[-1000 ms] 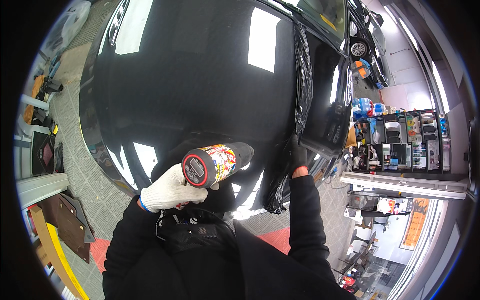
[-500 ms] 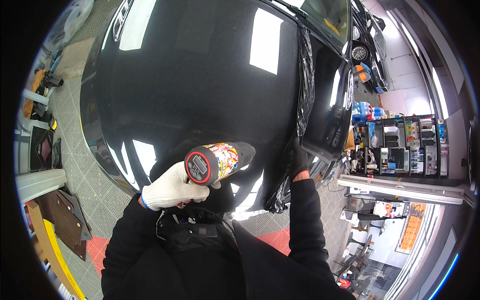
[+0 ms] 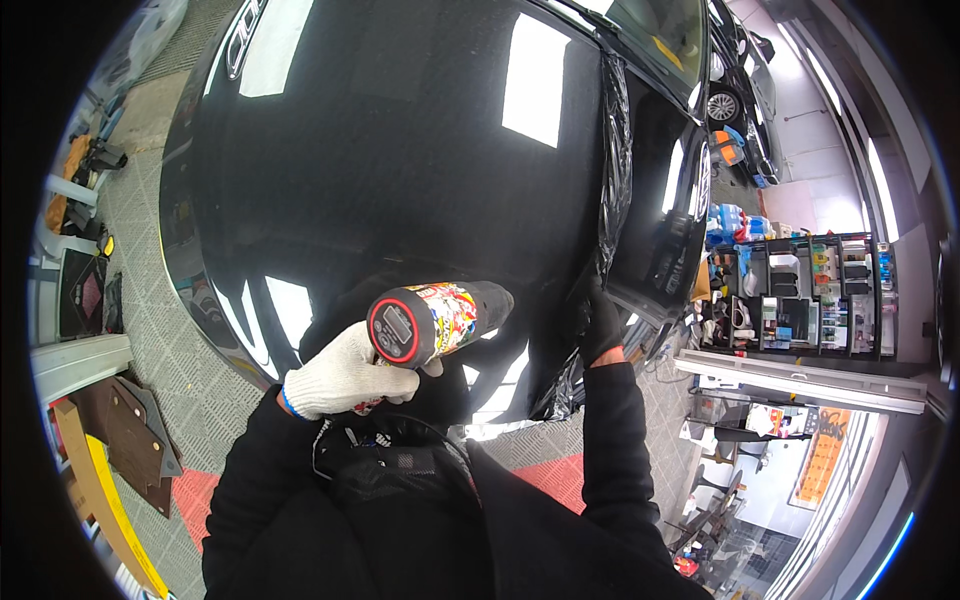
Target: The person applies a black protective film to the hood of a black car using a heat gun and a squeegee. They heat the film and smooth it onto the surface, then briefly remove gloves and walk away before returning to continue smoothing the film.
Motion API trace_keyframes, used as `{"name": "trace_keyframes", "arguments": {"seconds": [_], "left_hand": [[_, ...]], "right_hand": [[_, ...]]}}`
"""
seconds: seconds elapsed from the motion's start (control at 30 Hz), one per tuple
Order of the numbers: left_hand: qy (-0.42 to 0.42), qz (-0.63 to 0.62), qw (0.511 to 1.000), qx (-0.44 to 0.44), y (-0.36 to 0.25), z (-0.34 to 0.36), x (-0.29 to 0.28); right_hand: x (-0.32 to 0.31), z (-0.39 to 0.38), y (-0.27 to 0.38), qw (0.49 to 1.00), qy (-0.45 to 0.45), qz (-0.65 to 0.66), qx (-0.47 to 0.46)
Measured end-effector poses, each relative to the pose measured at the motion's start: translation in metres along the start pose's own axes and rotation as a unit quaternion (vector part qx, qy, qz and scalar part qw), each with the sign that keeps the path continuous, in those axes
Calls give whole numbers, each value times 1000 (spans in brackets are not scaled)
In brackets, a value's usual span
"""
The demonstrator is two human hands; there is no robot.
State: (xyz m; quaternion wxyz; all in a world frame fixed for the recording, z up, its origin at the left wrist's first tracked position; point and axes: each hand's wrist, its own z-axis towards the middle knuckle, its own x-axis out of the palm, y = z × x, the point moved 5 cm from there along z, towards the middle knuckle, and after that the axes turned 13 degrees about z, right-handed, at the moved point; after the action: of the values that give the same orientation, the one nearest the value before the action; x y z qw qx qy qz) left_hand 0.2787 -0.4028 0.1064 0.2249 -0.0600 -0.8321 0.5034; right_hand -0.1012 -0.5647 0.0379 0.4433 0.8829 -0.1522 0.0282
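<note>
1. Workshop bay with grey tiled floor and a red mat section underfoot; a glossy black car hood fills the head view, ceiling lights mirrored in it. Shelving rack with bottles and supplies stands at the right, a second dark car behind.

2. Left hand, in a white knit glove, is clamped around a heat gun covered in colourful stickers — red-ringed rear display facing the camera, nozzle aimed toward the hood's right edge, just above the paint.

3. Right hand, in a dark glove, rests fingers closed on a strip of black film that runs along the hood's right edge; whether it pinches the film or only presses on it cannot be told.

4. Change over the last second: almost none — the heat gun stays in the same spot by the near right corner, right hand stays on the film. Judgement: heat is being dwelt on one patch, not swept.
</note>
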Motion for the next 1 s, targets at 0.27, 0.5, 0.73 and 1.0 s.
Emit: {"name": "trace_keyframes", "arguments": {"seconds": [0.27, 0.5, 0.73, 1.0], "left_hand": [[-23, 33, 999, 14, -15, -1, -4], [-59, 2, 996, 69, -26, 0, 2], [-64, -3, 994, 88, -25, 9, 15], [-108, 18, 990, 93, -21, 6, 27]], "right_hand": [[-21, 26, -6, 999, -2, -54, -8], [-48, 68, 0, 940, -50, -317, -119], [-17, 36, 13, 811, -238, -493, -207], [40, 48, 50, 728, -275, -539, -321]]}}
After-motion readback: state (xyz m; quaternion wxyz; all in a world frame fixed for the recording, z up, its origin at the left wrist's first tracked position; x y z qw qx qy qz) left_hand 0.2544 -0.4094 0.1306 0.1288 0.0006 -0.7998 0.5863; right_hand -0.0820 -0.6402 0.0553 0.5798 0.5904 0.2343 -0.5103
